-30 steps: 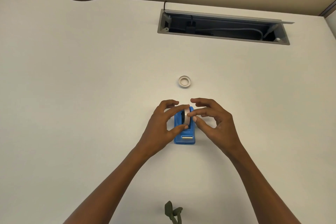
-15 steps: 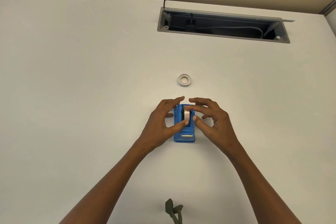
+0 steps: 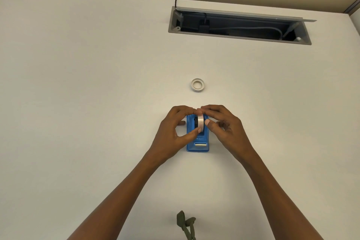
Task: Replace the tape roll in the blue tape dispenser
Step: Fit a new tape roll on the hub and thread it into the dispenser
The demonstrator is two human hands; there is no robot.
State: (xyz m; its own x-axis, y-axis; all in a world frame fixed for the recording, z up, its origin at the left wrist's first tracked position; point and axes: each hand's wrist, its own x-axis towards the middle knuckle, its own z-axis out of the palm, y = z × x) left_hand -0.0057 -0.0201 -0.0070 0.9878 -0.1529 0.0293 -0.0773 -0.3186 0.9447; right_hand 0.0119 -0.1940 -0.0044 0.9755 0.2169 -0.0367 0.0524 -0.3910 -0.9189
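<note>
The blue tape dispenser [image 3: 197,146] stands on the white desk [image 3: 78,103], its metal cutter facing me. A pale tape roll [image 3: 200,122] stands on edge over the dispenser's slot. My left hand [image 3: 173,132] pinches the roll from the left, thumb low on its near edge and fingers on top. My right hand [image 3: 224,124] holds it from the right, thumb against its side. Whether the roll is seated in the slot is hidden by my fingers. A second, thinner white ring [image 3: 197,84] lies flat on the desk beyond the dispenser.
A grey cable tray [image 3: 239,25] with cords inside is sunk into the desk at the back right. An olive strap [image 3: 186,224] hangs at the bottom edge near me. The desk's far edge curves at the upper left.
Both hands have shifted slightly away from me along the dispenser, and the roll now stands more squarely over the slot. The dispenser and the white ring have not moved.
</note>
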